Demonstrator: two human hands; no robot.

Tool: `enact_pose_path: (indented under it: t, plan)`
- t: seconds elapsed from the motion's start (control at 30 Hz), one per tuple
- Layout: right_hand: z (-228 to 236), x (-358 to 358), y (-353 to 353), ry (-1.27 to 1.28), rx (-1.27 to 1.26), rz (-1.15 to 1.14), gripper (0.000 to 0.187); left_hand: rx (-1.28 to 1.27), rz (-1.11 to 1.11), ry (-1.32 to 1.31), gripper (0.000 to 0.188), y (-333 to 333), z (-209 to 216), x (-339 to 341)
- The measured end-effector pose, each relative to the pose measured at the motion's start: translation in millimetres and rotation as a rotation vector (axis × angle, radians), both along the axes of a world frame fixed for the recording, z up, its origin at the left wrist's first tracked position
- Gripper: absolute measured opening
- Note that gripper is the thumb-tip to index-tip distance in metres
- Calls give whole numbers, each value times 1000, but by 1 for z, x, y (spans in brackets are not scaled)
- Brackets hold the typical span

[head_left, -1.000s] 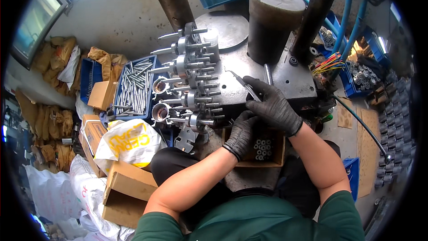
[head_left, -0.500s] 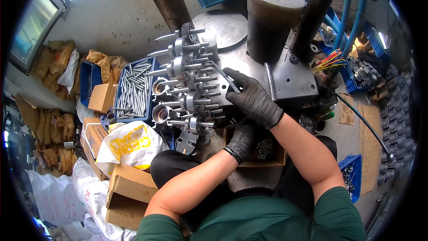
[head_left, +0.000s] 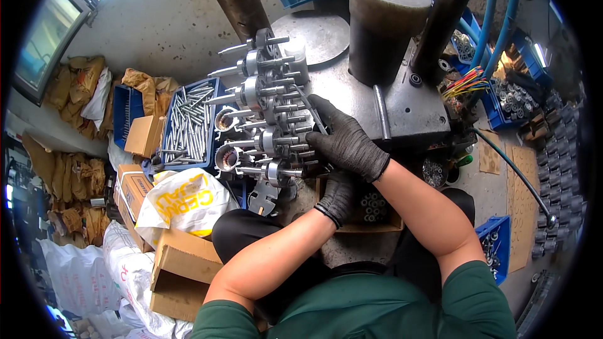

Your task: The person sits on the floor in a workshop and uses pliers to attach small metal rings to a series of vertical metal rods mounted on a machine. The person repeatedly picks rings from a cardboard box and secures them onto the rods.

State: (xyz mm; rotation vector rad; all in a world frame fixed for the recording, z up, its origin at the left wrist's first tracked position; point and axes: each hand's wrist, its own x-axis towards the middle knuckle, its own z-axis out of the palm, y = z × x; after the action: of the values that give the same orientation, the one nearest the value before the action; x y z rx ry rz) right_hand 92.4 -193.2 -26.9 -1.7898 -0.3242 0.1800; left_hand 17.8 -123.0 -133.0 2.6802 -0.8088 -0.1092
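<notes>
My right hand [head_left: 348,141], in a dark glove, is closed on slim metal tweezers [head_left: 311,108] whose tip reaches the stacked motor rotors [head_left: 270,141]. These rotors have long steel shafts and stand in a column along the left edge of the steel press table [head_left: 326,85]. Below the right hand, my gloved left hand [head_left: 339,198] hangs by the table's front edge, over a box [head_left: 377,229] of small metal rings [head_left: 374,206]. Its fingers are hidden, so what it holds cannot be seen.
Left of the rotors is a blue bin [head_left: 188,122] of steel shafts. A thick metal cylinder [head_left: 386,31] and a loose steel rod [head_left: 381,112] are on the table. Cardboard boxes [head_left: 185,257] and a white plastic bag [head_left: 182,204] lie at lower left. Blue hoses [head_left: 496,19] hang at right.
My right hand has shifted a little left and down, toward the rotor shafts, with the tweezers now more upright. The left hand is almost where it was.
</notes>
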Motion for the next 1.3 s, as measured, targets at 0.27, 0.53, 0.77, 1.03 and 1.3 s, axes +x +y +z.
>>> enact_pose_path:
  t: [0.27,0.53,0.77,1.03,1.3]
  plan:
    - [13,-8,-2,224,154,28,56,-1707,636,1400,38,-3,33,6]
    - [27,-25,-35,350,508,-57,46,-1679,540,1173,19,-1,62,5]
    - [24,-44,-89,113,15,-104,43,-1661,494,1124,12,8,53,5]
    - [17,-61,-111,222,55,-44,42,-1538,394,1035,20,7,52,5]
    - [26,-68,-116,215,8,-53,34,-1494,403,1079,20,3,72,-1]
